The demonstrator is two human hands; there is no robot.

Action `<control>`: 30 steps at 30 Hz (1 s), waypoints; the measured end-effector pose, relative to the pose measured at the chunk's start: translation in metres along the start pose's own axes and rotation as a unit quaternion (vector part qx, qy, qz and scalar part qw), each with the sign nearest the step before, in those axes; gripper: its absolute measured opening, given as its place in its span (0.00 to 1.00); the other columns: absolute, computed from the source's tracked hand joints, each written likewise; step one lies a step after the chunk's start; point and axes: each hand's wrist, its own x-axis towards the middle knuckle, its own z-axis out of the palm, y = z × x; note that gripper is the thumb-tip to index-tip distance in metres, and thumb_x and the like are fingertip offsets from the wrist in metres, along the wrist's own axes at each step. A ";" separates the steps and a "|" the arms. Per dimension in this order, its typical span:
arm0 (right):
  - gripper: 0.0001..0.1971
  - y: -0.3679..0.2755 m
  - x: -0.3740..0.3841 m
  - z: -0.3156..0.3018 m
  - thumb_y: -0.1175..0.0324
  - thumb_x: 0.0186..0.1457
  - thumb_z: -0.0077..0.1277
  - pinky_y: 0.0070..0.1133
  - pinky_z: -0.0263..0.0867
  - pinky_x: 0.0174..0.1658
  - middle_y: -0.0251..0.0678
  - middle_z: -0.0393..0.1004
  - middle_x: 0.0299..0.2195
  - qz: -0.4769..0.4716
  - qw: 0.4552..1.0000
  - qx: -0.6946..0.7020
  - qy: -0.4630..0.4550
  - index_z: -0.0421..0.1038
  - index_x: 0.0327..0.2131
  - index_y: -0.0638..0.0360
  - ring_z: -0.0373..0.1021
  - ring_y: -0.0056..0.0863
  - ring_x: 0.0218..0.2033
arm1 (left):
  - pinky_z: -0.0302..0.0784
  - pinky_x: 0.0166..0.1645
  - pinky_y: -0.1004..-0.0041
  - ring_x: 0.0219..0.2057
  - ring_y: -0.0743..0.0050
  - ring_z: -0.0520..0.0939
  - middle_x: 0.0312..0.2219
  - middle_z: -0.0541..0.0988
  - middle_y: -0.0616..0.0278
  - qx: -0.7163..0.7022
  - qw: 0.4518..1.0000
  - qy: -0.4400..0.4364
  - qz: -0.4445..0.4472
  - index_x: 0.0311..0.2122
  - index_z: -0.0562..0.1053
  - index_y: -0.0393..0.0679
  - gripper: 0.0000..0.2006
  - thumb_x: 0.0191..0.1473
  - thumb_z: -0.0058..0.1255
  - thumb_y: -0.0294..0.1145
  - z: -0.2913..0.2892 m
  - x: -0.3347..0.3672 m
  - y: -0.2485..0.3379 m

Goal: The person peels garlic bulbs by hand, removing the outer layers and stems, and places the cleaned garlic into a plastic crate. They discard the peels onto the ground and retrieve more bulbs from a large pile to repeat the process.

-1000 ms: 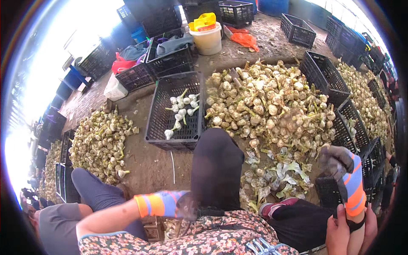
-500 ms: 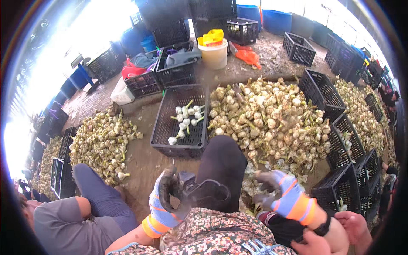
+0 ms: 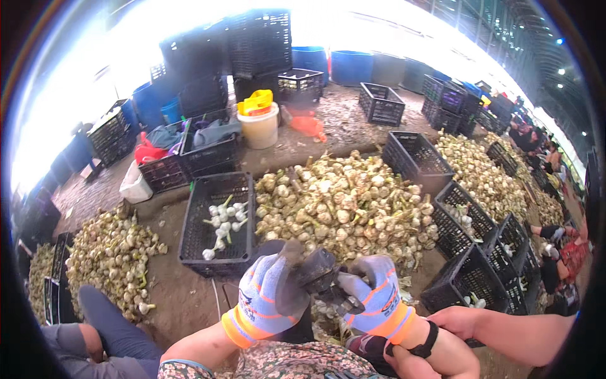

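My left hand [image 3: 268,290], in a blue, orange and grey work glove, grips a small black device with a strap [image 3: 320,268] in front of my lap. My right hand [image 3: 377,294], gloved alike, has its fingers closed on the device's right side and strap. What exactly the device is, I cannot make out. A black band [image 3: 424,341] circles my right wrist. Another person's hands [image 3: 456,321] reach in from the right and touch my right forearm near that band. Beyond my hands lies a heap of garlic bulbs [image 3: 347,205].
A black crate [image 3: 214,266] with several white trimmed garlic bulbs [image 3: 222,226] stands left of the heap. More black crates [image 3: 467,278] line the right side. Another garlic heap [image 3: 113,259] lies left, beside a seated person's leg [image 3: 117,316]. A white bucket [image 3: 259,129] stands farther back.
My right hand has moved left and closed on the black device, which my left hand held alone before. Both hands have come together. The view has shifted right and up.
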 end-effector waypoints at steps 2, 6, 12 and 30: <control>0.18 0.006 0.001 -0.006 0.63 0.35 0.62 0.33 0.63 0.40 0.43 0.68 0.37 0.004 0.997 0.065 -0.048 0.71 0.32 0.57 0.66 0.42 0.37 | 0.73 0.36 0.65 0.31 0.53 0.75 0.35 0.75 0.51 -0.015 1.000 -0.024 0.006 0.50 0.64 0.32 0.34 0.30 0.53 0.21 0.009 0.012 0.000; 0.11 0.028 0.000 0.011 0.78 0.41 0.58 0.22 0.65 0.37 0.39 0.71 0.32 0.222 0.916 0.311 0.119 0.72 0.32 0.63 0.70 0.34 0.34 | 0.72 0.43 0.62 0.42 0.46 0.72 0.45 0.68 0.41 -0.001 0.995 0.051 0.083 0.50 0.64 0.33 0.31 0.34 0.56 0.23 0.029 0.044 0.000; 0.11 0.068 -0.009 0.007 0.75 0.46 0.56 0.17 0.64 0.39 0.34 0.72 0.40 0.321 0.734 0.571 0.179 0.73 0.36 0.66 0.68 0.18 0.37 | 0.77 0.34 0.66 0.31 0.53 0.79 0.34 0.75 0.52 -0.309 0.919 -0.101 0.222 0.37 0.74 0.40 0.17 0.36 0.59 0.26 0.031 0.028 0.008; 0.22 0.079 0.003 -0.022 0.58 0.38 0.65 0.36 0.56 0.50 0.42 0.66 0.43 0.078 0.983 0.163 0.037 0.68 0.34 0.57 0.63 0.43 0.47 | 0.67 0.31 0.82 0.31 0.86 0.71 0.34 0.72 0.66 -0.728 0.508 -0.127 -0.442 0.52 0.66 0.42 0.17 0.56 0.45 0.29 0.147 0.042 -0.010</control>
